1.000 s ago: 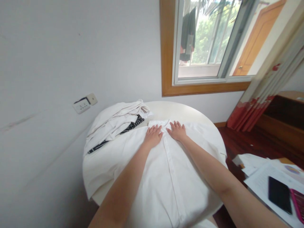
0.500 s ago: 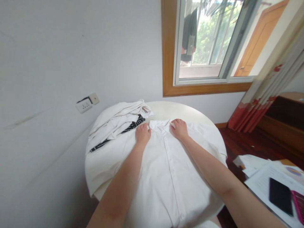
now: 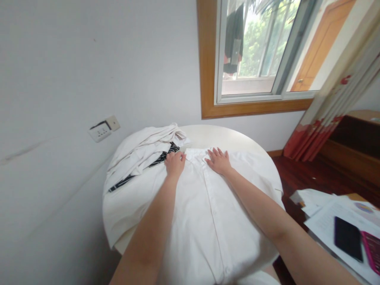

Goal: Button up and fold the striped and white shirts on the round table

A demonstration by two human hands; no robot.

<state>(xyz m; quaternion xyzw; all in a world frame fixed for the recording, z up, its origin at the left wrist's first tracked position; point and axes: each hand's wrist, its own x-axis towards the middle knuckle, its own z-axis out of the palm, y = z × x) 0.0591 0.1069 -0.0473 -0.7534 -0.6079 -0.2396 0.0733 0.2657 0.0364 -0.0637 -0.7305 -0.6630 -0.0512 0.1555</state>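
A white button-up shirt [image 3: 196, 206] lies spread front side up on a round white table [image 3: 219, 132], its collar towards the far side and its lower part draping over the near edge. My left hand [image 3: 175, 163] rests on the cloth just left of the collar, fingers apart and grasping nothing that I can see. To the right of the collar my right hand [image 3: 219, 161] lies flat with spread fingers, pressing on the shirt. Beyond my left hand is a heap of white clothing [image 3: 142, 146], with a black-and-white striped cloth [image 3: 157, 159] along its near edge.
A wall with a socket [image 3: 100, 132] borders the table on the left and back. A wood-framed window [image 3: 208, 79] is behind it, beside a red and white curtain [image 3: 308, 138]. At the right, papers [image 3: 323, 221], a black phone [image 3: 348, 238] and a pink-edged object [image 3: 371, 249] lie on another surface.
My right hand has shifted slightly left and its fingers have spread out flat over the collar's right side. My left hand's fingers are less curled. The view has turned slightly.
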